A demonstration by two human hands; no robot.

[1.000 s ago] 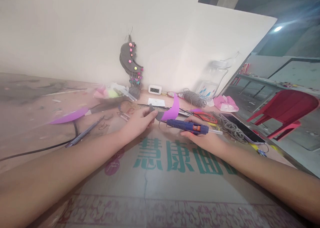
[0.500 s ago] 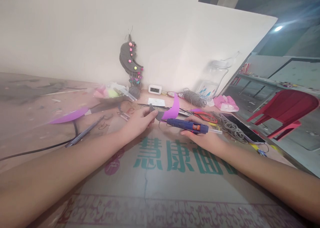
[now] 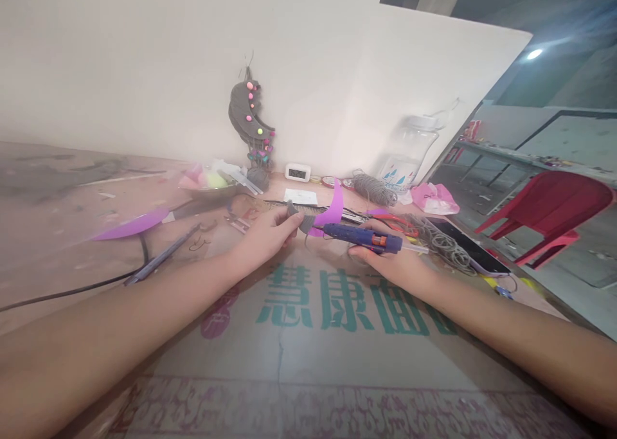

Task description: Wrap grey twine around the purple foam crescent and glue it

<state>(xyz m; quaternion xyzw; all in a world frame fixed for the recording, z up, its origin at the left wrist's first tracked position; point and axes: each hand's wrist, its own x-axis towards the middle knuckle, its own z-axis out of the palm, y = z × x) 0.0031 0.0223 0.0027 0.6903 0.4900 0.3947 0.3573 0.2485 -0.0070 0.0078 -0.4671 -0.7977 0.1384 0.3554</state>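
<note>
Purple crescent-shaped card point(image 3: 335, 207), one end wrapped in grey yarn, is being held over the middle of the wooden table point(image 3: 58, 265), between the two hands. Behind, an off-white partition point(image 3: 144, 60) is rising from the table's far edge, and a broad pale sheet printed with green characters point(image 3: 313, 362) is covering the near part of the table. Beyond the right edge, a red plastic chair point(image 3: 559, 201) is standing. Against the partition, a clear bottle with a blue sail print point(image 3: 414, 150) is standing at the right, while a grey moon-shaped ornament dotted with coloured balls point(image 3: 242, 114) is hanging farther left. The left hand point(image 3: 270, 233) is pinching the card's wrapped end between thumb and fingers. The right hand point(image 3: 398, 263) is gripping a dark blue glue gun point(image 3: 357, 235), its fingers mostly hidden; the nozzle is pointing at the card's lower edge, though whether they are touching is unclear. A black-screened phone point(image 3: 475, 246) is lying beside loops of grey yarn point(image 3: 448, 249), and a small white digital clock point(image 3: 297, 172) is sitting behind the card
</note>
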